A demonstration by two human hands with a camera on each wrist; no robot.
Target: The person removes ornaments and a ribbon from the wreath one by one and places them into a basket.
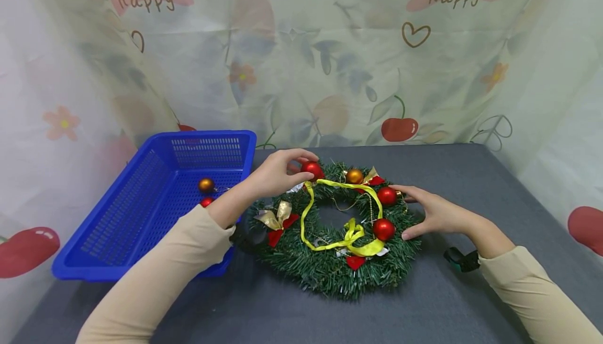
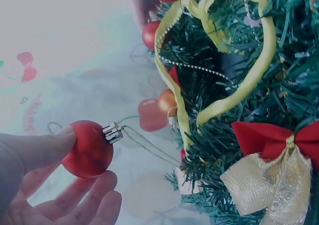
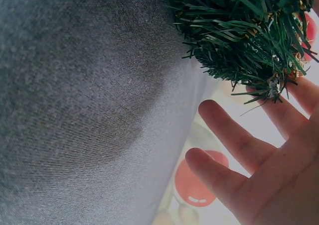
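My left hand (image 1: 275, 174) pinches a shiny red bauble (image 2: 87, 148) between thumb and fingers, over the far left part of a green tinsel wreath (image 1: 330, 280). A thin loop of string runs from the bauble's silver cap toward the wreath in the left wrist view. My right hand (image 1: 440, 213) is at the wreath's right edge with fingers spread, its fingertips against the greenery. Close to it are two more red baubles, one upper (image 1: 387, 196) and one lower (image 1: 383, 229). A yellow ribbon (image 1: 306, 218) loops around the wreath's centre, tied in a bow at the front.
A blue plastic basket (image 1: 101, 229) stands at the left, holding an orange bauble (image 1: 205, 185) and a red one (image 1: 206, 202). On the wreath sit a red and gold bow (image 2: 264, 140) and an orange bauble (image 1: 354, 176). A printed curtain (image 1: 301, 61) hangs behind the grey table (image 1: 452, 302).
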